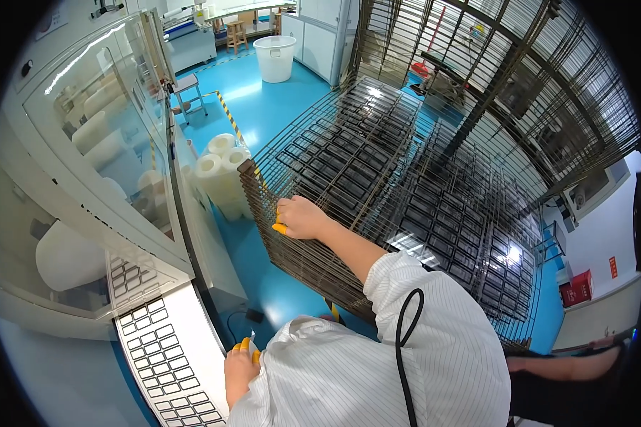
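My right hand (pixel 300 218), with yellow finger cots on its fingertips, is closed on the near left edge of a stacked wire drying rack (pixel 313 274). Clear sheets printed with dark rectangular frames (pixel 335 160) lie on the top wire shelf. Low at my left side, my left hand (pixel 242 371) also wears yellow finger cots. Its fingers are curled, and a small pale bit shows at their tips, too small to name. Beside that hand, a sheet of black-outlined rectangles (pixel 165 356) lies on the white bed of a machine with a glazed cover (pixel 107 178).
Raised wire shelves (pixel 506 50) slant over the rack's far side. White film rolls (pixel 224 171) stand on the blue floor between machine and rack. Farther back are a white bin (pixel 275 58) and a step stool (pixel 189 92). Another person's forearm (pixel 570 366) shows at lower right.
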Available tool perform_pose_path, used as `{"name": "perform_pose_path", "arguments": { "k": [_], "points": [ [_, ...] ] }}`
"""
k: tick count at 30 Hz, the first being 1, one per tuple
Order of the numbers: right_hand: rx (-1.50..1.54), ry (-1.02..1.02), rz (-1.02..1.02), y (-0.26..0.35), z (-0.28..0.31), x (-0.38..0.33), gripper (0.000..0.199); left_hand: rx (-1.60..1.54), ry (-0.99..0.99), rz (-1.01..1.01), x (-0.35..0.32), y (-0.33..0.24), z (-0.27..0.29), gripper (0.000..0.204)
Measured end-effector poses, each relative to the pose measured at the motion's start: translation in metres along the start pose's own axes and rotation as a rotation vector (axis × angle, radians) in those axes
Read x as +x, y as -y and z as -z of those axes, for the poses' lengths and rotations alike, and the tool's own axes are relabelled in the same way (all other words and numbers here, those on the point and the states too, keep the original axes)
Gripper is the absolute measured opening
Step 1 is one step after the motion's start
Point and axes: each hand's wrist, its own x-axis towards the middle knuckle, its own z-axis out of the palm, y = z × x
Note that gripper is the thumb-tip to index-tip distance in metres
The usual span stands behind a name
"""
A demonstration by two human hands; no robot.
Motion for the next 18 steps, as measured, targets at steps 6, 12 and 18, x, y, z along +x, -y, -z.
{"name": "perform_pose_path", "arguments": {
  "k": [6,12,18],
  "points": [
    [0.014,-0.028,-0.005,-0.001,0.0,-0.003,0.024,0.037,-0.017,-0.031,0.001,-0.03,-0.005,0.029],
    [0.103,0.001,0.01,-0.002,0.004,-0.008,0.028,0.045,0.021,-0.043,-0.009,-0.083,-0.019,0.028],
    [0.156,-0.108,-0.047,0.01,0.01,-0.006,0.028,-0.006,0.023,0.057,-0.05,-0.146,-0.03,0.03]
  ]
}}
